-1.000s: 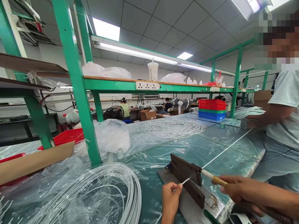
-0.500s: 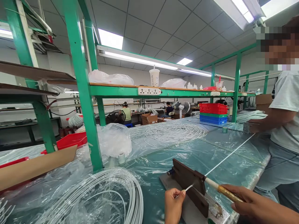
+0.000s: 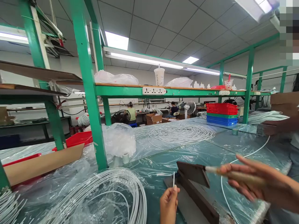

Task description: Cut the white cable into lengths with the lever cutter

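Observation:
My left hand (image 3: 168,203) pinches the short cut end of a white wire (image 3: 173,179), which stands upright above my fingers at the bottom middle. My right hand (image 3: 261,183) grips the pale handle (image 3: 233,175) of a lever cutter, and its dark blade (image 3: 193,172) is raised off the dark base (image 3: 198,199). A slack white wire (image 3: 243,158) loops from the cutter across the bench toward another person's hand (image 3: 268,128) at the right edge.
The bench is covered in plastic sheeting (image 3: 163,158). A large coil of white wire (image 3: 100,196) lies at my left, another coil (image 3: 181,133) farther back. Green frame posts (image 3: 92,102) rise in front. Stacked red and blue trays (image 3: 221,113) stand at the back right.
The cutter blade has lifted with my right hand. The wire that was taut to the other person now hangs slack. My left hand holds the cut end upright.

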Tool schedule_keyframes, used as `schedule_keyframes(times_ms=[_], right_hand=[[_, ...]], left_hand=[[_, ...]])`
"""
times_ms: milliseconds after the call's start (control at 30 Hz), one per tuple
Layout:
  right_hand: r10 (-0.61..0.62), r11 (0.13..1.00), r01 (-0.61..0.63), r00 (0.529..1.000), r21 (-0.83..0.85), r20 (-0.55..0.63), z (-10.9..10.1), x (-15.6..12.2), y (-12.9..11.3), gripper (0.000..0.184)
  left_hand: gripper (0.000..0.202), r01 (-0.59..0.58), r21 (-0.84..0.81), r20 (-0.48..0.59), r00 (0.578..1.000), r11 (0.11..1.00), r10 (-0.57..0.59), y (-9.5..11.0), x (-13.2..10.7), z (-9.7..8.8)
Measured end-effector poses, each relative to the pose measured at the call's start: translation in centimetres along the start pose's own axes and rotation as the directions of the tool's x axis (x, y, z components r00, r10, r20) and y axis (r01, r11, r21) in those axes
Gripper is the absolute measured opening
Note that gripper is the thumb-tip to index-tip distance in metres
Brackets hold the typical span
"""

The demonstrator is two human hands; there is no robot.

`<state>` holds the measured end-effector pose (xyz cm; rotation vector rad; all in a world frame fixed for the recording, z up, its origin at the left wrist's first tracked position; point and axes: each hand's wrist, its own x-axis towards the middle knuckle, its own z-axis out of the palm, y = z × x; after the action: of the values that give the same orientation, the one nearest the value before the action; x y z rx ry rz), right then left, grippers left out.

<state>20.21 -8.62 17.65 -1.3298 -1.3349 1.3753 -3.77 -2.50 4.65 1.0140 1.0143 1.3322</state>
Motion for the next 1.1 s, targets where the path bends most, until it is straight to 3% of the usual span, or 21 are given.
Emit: schedule_keyframes(times_ms=[100,233,300,433,633,767,867,900,967,1033,1100], right_hand=[[-0.083,0.947,0.007,0.971,0.321,0.223,1.0,3.1,-5.5,0.060],[-0.228,0.929,0.085,0.898,0.360,0.377,2.2,10.5,-8.9,0.071],[-0.234,0.935,0.100,0.895,0.341,0.380,3.0,14.5,-9.6,0.074],[-0.175,0.964,0.102,0.939,0.247,0.297,5.0,20.7,-9.9,0.067],[-0.116,0.985,0.092,0.980,0.148,0.164,8.3,24.6,-8.9,0.064],[-0.207,0.975,0.207,0.978,0.087,-0.001,9.7,23.3,-8.2,0.040],[-0.286,0.958,0.286,0.958,0.031,-0.007,9.4,18.9,-6.8,0.023],[-0.287,0.958,0.287,0.956,0.000,0.058,9.0,17.0,-6.0,0.024],[-0.218,0.958,0.262,0.929,-0.115,0.300,8.3,12.8,-3.6,0.032],[-0.071,0.939,0.238,0.840,-0.247,0.538,8.1,9.1,-0.7,0.037],[0.008,0.934,0.212,0.792,-0.287,0.610,8.7,6.3,2.3,0.041]], left_hand=[[0.063,0.030,-0.065,0.016,0.999,0.997,-0.029,-1.0,0.4,0.1],[0.063,0.053,-0.101,-0.012,0.998,0.994,-0.055,-2.0,0.7,0.3],[0.062,0.067,-0.100,0.005,0.998,0.993,-0.067,-2.1,0.8,0.2],[0.062,0.089,-0.097,0.035,0.996,0.991,-0.086,-1.7,0.8,0.1],[0.062,0.028,-0.092,-0.052,0.998,0.995,-0.033,-2.1,0.6,0.8],[0.065,0.020,-0.122,-0.078,0.997,0.992,-0.029,-2.8,1.0,1.0],[0.061,0.002,-0.214,-0.107,0.994,0.977,-0.026,-2.0,1.2,0.5],[0.059,-0.018,-0.261,-0.127,0.992,0.965,-0.016,-1.3,1.1,0.3],[0.055,-0.071,-0.371,-0.184,0.983,0.926,0.001,0.7,0.8,0.1],[0.052,-0.130,-0.488,-0.245,0.969,0.863,0.007,3.1,0.1,0.4],[0.047,-0.163,-0.582,-0.260,0.966,0.797,0.007,5.3,-0.9,1.5]])
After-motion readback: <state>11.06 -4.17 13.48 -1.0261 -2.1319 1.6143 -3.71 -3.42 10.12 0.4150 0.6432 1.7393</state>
